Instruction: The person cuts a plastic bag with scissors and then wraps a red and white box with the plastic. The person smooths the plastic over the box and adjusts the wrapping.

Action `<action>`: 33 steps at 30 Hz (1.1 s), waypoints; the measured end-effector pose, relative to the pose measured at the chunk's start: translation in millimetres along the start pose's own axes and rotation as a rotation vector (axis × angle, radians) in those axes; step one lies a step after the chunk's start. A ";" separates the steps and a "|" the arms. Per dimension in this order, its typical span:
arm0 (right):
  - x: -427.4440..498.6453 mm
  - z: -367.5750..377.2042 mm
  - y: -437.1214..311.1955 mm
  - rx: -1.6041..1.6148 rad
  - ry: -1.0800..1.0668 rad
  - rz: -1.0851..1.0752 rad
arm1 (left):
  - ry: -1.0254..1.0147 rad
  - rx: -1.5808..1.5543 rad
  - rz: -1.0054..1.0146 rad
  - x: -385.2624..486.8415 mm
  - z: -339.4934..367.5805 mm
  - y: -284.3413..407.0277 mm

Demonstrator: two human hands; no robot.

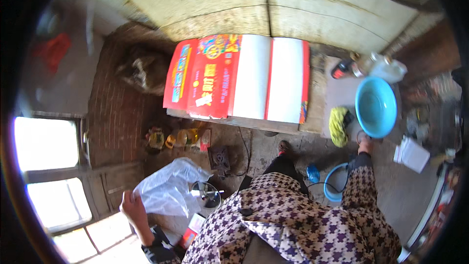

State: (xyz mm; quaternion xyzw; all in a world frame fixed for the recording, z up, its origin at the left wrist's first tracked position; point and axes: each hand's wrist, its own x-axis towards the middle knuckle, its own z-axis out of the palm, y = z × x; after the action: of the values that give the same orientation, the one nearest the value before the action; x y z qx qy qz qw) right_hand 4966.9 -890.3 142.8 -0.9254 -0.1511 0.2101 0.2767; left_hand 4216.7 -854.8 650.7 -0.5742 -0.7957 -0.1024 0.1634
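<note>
On the left, my left hand (132,205) is raised with its fingers closed at the edge of a clear plastic bag (170,187). The bag spreads out to the right of the hand, crumpled and see-through. On the right, a bare limb below a dark cuff reaches the near rim of a light blue plastic basin (376,106); it is too small and blurred to tell whether it is my right hand or a foot. A yellow cloth-like bundle (339,126) lies beside that basin. Flattened red and white printed cardboard (249,79) covers much of the table (315,117) before me.
Bottles (381,66) stand behind the basin. On the floor are a dark square burner (220,157) with a cable, a yellow oil bottle (185,137), a blue slipper (313,173) and another blue basin (327,190). White folded sheets (413,155) lie right. A window (47,145) is left.
</note>
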 end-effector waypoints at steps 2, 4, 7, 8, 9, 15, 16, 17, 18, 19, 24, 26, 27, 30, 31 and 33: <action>-16.2 -20.1 -20.3 -0.079 0.004 0.110 | 0.001 -0.023 -0.007 17.0 -9.7 17.5; -23.7 -33.7 -33.2 -0.063 0.065 0.177 | -0.051 -0.008 -0.061 26.2 -15.5 44.2; -31.9 -47.7 -21.6 0.121 -0.007 0.152 | -0.103 0.027 -0.051 34.0 -19.8 77.8; -30.5 -49.1 -10.9 0.221 -0.066 0.309 | -0.092 -0.017 -0.033 37.1 -19.7 87.7; -27.6 -49.3 1.2 0.241 -0.080 0.360 | -0.091 -0.019 0.003 40.0 -21.1 95.7; -23.1 -63.5 42.2 -0.370 -0.116 -0.252 | -0.121 -0.097 0.009 39.2 -28.7 127.2; -28.3 -69.0 36.2 -0.561 -0.190 -0.274 | -0.111 -0.070 0.008 37.4 -31.5 132.8; -80.1 -72.8 33.4 -0.374 -0.238 -0.163 | -0.036 -0.110 0.138 58.5 -33.5 129.6; -94.0 -69.0 17.2 -0.211 -0.276 -0.072 | -0.046 -0.127 0.129 56.2 -33.9 136.3; -111.4 -63.4 -2.7 -0.046 -0.312 0.024 | -0.008 -0.158 0.138 59.3 -33.9 137.8; -239.7 -8.6 -120.3 0.474 -0.886 -0.090 | 0.002 -0.282 0.237 80.1 -37.6 137.1; -279.2 14.3 -174.3 0.386 -0.868 -0.505 | -0.013 -0.320 0.209 86.0 -41.3 134.8; -298.3 21.2 -200.0 0.327 -0.807 -0.743 | 0.011 -0.344 0.264 88.6 -43.6 131.6; -352.4 44.6 -270.0 0.025 -0.717 -1.036 | 0.059 -0.373 0.365 103.3 -49.6 121.2; -375.9 50.8 -286.2 -0.080 -0.677 -1.056 | 0.070 -0.368 0.407 109.5 -52.8 113.5; -403.9 68.8 -311.9 -0.056 -0.654 -1.103 | 0.041 -0.401 0.381 117.4 -58.1 101.8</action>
State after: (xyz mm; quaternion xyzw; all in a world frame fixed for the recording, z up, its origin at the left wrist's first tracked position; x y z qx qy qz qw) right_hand 4533.6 -769.4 393.4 -0.6066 -0.6870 0.3044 0.2595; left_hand 4287.6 -739.3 746.3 -0.7323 -0.6336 -0.2366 0.0788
